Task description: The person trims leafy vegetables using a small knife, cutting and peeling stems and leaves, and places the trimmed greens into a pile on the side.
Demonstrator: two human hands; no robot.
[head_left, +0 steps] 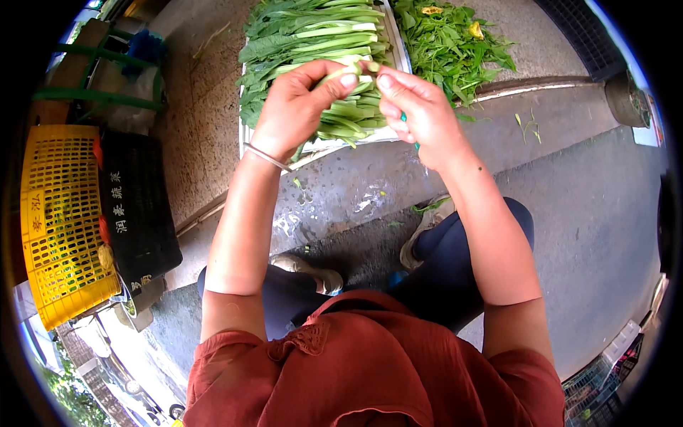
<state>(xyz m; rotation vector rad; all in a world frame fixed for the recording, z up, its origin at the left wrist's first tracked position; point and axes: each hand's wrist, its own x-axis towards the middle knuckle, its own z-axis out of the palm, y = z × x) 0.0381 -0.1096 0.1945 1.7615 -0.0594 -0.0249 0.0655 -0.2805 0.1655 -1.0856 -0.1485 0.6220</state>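
At upper centre, the left hand (290, 105) pinches a stalk (373, 67); the right hand (425, 117), closed around something green, apparently works its end, calling for steadiness.

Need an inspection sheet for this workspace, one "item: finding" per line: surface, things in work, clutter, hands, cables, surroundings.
Surface: grey ground, whitish marks and dark damp-looking patches in front of the person.
Things in work: leafy stalks laid side by side on a white-edged tray; heap of loose greens beside it, yellow bits on top.
Clutter: small green scraps on the ground.
Left hand: pinches a pale green stalk; bracelet at wrist.
Right hand: closed around a slim green item, mostly hidden; fingertips near the stalk.
Cables: nothing seen.
Surroundings: yellow crate and black crate at left; green frame beyond.
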